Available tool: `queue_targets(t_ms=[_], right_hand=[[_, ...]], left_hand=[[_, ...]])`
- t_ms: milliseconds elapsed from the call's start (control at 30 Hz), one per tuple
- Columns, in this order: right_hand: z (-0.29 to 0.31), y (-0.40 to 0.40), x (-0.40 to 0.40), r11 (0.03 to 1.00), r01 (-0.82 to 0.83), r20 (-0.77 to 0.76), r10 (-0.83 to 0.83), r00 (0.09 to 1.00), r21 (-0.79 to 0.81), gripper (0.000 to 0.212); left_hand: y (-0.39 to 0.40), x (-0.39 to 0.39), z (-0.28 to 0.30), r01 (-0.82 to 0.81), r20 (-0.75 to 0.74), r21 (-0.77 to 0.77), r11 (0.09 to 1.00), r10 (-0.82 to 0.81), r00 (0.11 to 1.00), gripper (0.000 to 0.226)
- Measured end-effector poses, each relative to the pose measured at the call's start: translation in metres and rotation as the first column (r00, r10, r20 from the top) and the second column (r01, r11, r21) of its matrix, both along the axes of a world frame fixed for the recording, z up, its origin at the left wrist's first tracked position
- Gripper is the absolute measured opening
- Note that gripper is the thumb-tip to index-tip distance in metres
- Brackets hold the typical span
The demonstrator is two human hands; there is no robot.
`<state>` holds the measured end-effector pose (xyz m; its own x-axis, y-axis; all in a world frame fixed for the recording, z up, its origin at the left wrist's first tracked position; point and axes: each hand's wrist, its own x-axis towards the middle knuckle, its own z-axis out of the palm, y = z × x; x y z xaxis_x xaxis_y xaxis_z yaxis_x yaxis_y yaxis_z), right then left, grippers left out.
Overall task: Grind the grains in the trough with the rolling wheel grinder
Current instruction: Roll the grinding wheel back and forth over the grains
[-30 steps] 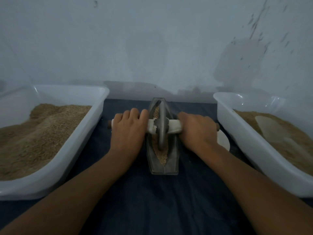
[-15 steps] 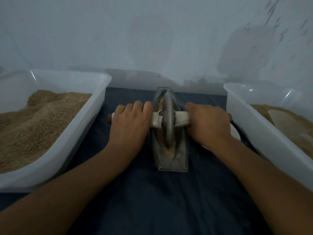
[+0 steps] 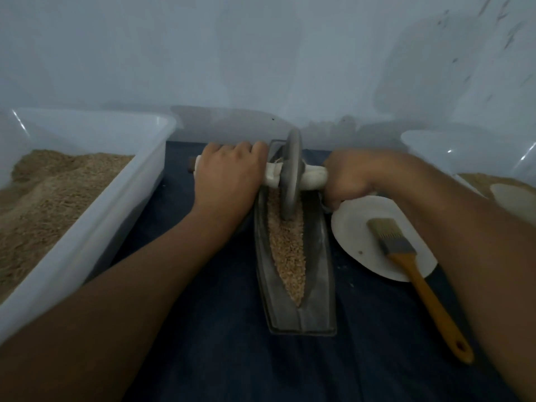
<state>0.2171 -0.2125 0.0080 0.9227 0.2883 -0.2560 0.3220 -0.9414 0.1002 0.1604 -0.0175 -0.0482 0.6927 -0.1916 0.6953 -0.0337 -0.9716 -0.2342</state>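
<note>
Closest to you, the trough [image 3: 298,285] full of grains [image 3: 287,250] runs away between your arms. Farther up, your left hand [image 3: 229,175] and right hand [image 3: 348,178] each grip the wheel's [image 3: 291,175] handle, wheel sitting between them in the grain.

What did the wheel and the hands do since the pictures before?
The wheel rolled away from the person to the far end of the trough, leaving the grains near them uncovered. The left hand and right hand went with it, still gripping the handle on each side. The trough and the left tub appear to have stayed put. The plate with the brush now shows more fully.
</note>
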Motion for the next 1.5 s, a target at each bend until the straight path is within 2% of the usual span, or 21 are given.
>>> queue_targets(t_ms=[67,133,267,367,500,633,733,800,967,1033,1200,1333,1400,1500], right_hand=[[0.004,0.002,0.002,1.000,0.018,-0.054,-0.018,0.998,0.000,0.015],[0.005,0.002,0.000,1.000,0.024,-0.043,-0.024,0.999,0.012,0.015],[-0.009,-0.005,-0.014,0.996,-0.005,0.128,-0.007,0.992,0.089,0.019],[-0.020,-0.009,-0.029,0.984,0.010,0.294,-0.063,0.954,0.177,0.021],[-0.029,-0.010,-0.050,0.981,-0.022,0.422,-0.063,0.904,0.195,0.019],[-0.045,-0.014,-0.074,0.966,-0.112,0.611,-0.058,0.789,0.235,0.011],[-0.059,-0.020,-0.093,0.957,-0.183,0.760,-0.055,0.648,0.225,0.028],[-0.063,-0.023,-0.106,0.947,-0.215,0.802,-0.067,0.593,0.238,0.034],[-0.067,-0.028,-0.122,0.913,-0.322,0.869,-0.068,0.490,0.252,0.022],[-0.066,-0.027,-0.124,0.905,-0.351,0.885,-0.058,0.462,0.242,0.018],[-0.065,-0.025,-0.118,0.918,-0.329,0.871,-0.033,0.491,0.220,0.020],[-0.063,-0.023,-0.099,0.959,-0.225,0.837,-0.023,0.547,0.174,0.028],[-0.062,-0.021,-0.085,0.971,-0.179,0.797,-0.017,0.604,0.156,0.025],[-0.057,-0.016,-0.065,0.971,-0.131,0.671,-0.039,0.741,0.201,0.019]], left_hand=[[0.000,0.000,0.000,-0.001,0.028,-0.006,1.000,0.001,1.000,0.020],[0.001,-0.002,-0.002,-0.001,0.035,-0.013,1.000,0.002,0.999,0.019],[-0.002,-0.010,-0.002,-0.003,0.021,-0.011,1.000,0.003,1.000,0.012],[-0.004,-0.018,-0.001,0.010,0.026,-0.009,1.000,-0.010,1.000,0.010],[-0.006,-0.038,-0.007,-0.018,0.069,0.004,1.000,0.017,0.997,0.010],[-0.008,-0.065,-0.009,-0.006,0.071,-0.009,1.000,0.006,0.997,0.009],[-0.014,-0.085,-0.001,-0.001,0.017,0.009,1.000,0.000,1.000,0.017],[-0.017,-0.096,0.004,0.003,-0.034,0.027,1.000,-0.002,0.999,0.025],[-0.014,-0.113,0.004,-0.009,-0.121,0.002,1.000,0.010,0.993,0.037],[-0.013,-0.118,0.004,-0.007,-0.112,-0.013,1.000,0.005,0.994,0.038],[-0.010,-0.114,-0.001,0.030,-0.057,0.003,1.000,-0.030,0.998,0.027],[-0.008,-0.091,-0.007,0.016,-0.027,0.008,1.000,-0.015,1.000,0.021],[-0.007,-0.077,-0.009,-0.002,-0.006,0.019,1.000,0.002,1.000,0.017],[-0.005,-0.056,-0.009,-0.026,-0.005,0.035,0.999,0.026,1.000,0.013]])
